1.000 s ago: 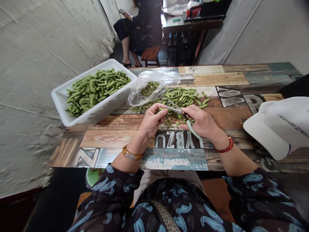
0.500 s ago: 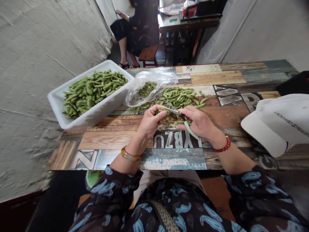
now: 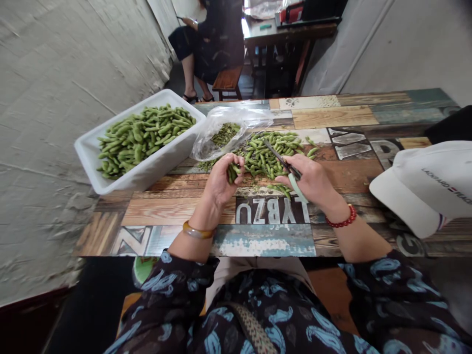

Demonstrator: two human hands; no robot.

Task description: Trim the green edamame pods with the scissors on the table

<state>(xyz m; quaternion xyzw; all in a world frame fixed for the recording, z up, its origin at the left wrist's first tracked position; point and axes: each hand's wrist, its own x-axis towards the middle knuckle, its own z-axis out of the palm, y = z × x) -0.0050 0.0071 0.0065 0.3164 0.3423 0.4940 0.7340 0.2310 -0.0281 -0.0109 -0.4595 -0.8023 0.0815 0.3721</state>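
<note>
On the patchwork wood-print tabletop [image 3: 165, 211], the left hand [image 3: 221, 182] has its fingers curled in toward the palm, clamped on a few plump green bean pods [image 3: 233, 173]; how many are tucked inside cannot be told. Beside it, the right hand [image 3: 309, 179] has its fingers wrapped around the pale green handles of a pair of dark-bladed metal scissors [image 3: 273, 151], whose points slant away over a loose heap of green pods [image 3: 258, 152]. The blades look close together, though a narrow gap between them would be hard to make out. To the left stands a deep white rectangular plastic tub [image 3: 158, 162] piled with more green pods [image 3: 143, 132], and between tub and heap sits a crumpled clear plastic bag [image 3: 201, 143] with small green-brown scraps [image 3: 225, 133] in it. The main risk, as I judge it, is to the left fingertips: they are near the blades, so a cut made with the pods gripped short could nick skin. A loose curl of the left fingers could let a pod slip out onto the heap. The bag's thin film lies right beside the heap, so a sweeping sleeve or wrist could drag it and spill its scraps among the pods. The scissor points, being low over the heap, might also pierce a pod if they dipped.
</note>
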